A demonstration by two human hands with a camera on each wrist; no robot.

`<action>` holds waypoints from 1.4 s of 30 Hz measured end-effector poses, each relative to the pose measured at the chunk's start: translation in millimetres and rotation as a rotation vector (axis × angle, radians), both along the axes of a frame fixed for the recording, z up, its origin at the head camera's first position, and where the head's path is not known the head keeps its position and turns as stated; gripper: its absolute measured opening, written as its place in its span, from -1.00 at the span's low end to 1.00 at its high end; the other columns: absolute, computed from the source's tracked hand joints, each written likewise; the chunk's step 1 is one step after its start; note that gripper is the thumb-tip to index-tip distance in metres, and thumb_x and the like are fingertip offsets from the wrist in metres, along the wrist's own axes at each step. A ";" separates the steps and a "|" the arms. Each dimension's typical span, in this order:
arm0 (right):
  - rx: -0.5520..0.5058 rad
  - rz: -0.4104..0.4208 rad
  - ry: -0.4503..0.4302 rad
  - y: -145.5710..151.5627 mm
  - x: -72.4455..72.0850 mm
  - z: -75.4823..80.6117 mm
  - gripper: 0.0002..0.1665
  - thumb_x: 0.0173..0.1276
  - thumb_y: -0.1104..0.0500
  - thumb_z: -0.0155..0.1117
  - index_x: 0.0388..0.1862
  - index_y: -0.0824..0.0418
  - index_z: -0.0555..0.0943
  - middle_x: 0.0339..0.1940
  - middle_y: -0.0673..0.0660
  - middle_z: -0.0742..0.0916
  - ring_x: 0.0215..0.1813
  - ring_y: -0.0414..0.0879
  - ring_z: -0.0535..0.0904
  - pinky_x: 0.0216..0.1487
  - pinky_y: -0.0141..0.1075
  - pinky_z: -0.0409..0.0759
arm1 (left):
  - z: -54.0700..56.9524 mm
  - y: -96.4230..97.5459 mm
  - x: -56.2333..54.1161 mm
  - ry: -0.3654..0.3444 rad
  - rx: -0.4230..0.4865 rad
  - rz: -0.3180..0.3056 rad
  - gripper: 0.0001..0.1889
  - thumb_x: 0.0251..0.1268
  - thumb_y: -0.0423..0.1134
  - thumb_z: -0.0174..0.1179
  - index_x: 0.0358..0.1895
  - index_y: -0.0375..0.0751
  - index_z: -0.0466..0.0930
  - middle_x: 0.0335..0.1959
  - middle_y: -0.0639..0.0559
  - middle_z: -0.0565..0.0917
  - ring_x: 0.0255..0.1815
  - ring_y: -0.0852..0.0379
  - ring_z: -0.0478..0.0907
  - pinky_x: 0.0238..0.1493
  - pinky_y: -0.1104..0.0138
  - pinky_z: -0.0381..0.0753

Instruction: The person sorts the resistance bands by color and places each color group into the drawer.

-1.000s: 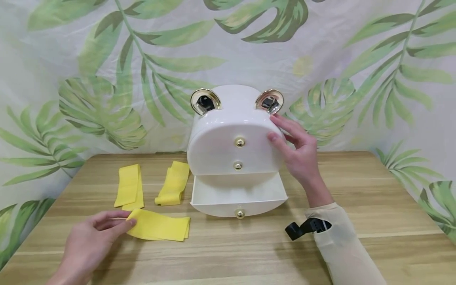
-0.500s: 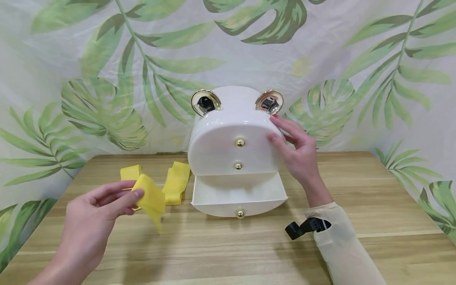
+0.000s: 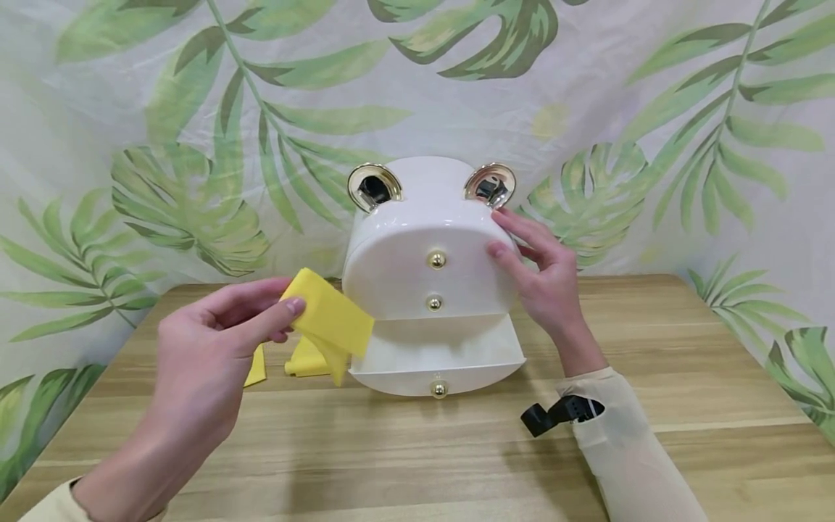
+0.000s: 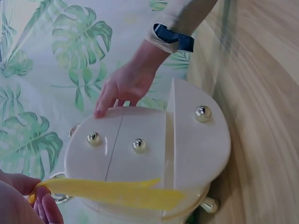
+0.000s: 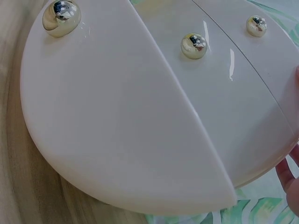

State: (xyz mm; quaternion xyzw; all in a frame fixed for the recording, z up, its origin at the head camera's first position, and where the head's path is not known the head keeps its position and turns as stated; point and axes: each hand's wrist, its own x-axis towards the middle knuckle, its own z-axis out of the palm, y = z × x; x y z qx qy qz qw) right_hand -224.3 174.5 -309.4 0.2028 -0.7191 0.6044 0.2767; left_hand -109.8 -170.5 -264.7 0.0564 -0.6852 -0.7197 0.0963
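Note:
My left hand (image 3: 215,348) pinches a folded strip of yellow cloth (image 3: 334,313) between thumb and fingers. The strip hangs in the air at the left side of a white frog-shaped drawer box (image 3: 427,272), overlapping the left end of its pulled-out bottom drawer (image 3: 437,383). In the left wrist view the yellow strip (image 4: 117,193) stretches across the box front. My right hand (image 3: 548,279) holds the box at its upper right, thumb on the front and fingers by the gold-rimmed eye (image 3: 491,186). Inside, the visible part of the drawer is bare.
Two more yellow cloth strips lie on the wooden table (image 3: 417,464) left of the box, one folded strip (image 3: 306,359) beside the drawer and another strip (image 3: 256,368) mostly behind my left hand. A leaf-print cloth (image 3: 313,87) hangs behind the table.
My left hand has lifted the front yellow strip off the table and carried it up and right toward the drawer. The right hand stays on the box.

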 end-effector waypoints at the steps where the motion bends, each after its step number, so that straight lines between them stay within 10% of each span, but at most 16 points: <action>1: 0.001 0.000 0.001 -0.2 -0.3 0.1 -0.52 0.38 0.34 0.49 0.28 0.22 0.73 0.39 0.07 0.72 0.47 -0.15 0.57 0.25 -0.38 0.70 | 2.1 3.4 -1.3 0.005 0.001 0.002 -0.68 0.10 -0.25 0.65 -0.03 -0.08 0.86 -0.26 0.15 0.88 -0.37 0.17 0.74 -0.22 0.43 0.73; 16: 0.003 -0.006 -0.004 0.3 0.4 -2.2 -0.52 0.38 0.32 0.49 0.28 0.19 0.74 0.39 0.05 0.72 0.47 -0.15 0.56 0.25 -0.38 0.69 | 16.4 43.2 -13.0 0.042 -0.028 -0.033 -0.65 0.18 -0.21 0.61 0.02 -0.17 0.82 -0.30 0.16 0.86 -0.37 0.18 0.73 -0.17 0.41 0.74; 31: 0.002 -0.003 0.016 -1.3 -1.1 -0.6 -0.52 0.38 0.34 0.49 0.27 0.21 0.74 0.38 0.07 0.73 0.46 -0.14 0.58 0.24 -0.38 0.70 | -30.0 48.9 -23.9 -0.110 -0.187 -0.018 -0.61 0.27 -0.13 0.56 0.13 -0.13 0.80 -0.31 0.33 0.81 -0.32 0.26 0.71 -0.28 0.47 0.64; 42: 0.005 -0.007 0.023 -0.7 -1.0 -1.8 -0.52 0.38 0.34 0.48 0.28 0.21 0.74 0.39 0.08 0.73 0.45 -0.14 0.58 0.23 -0.38 0.70 | -52.3 78.3 -25.7 -0.128 -0.180 -0.053 -0.71 0.25 -0.33 0.53 0.02 -0.24 0.77 -0.23 -0.02 0.70 -0.36 0.19 0.75 -0.27 0.39 0.79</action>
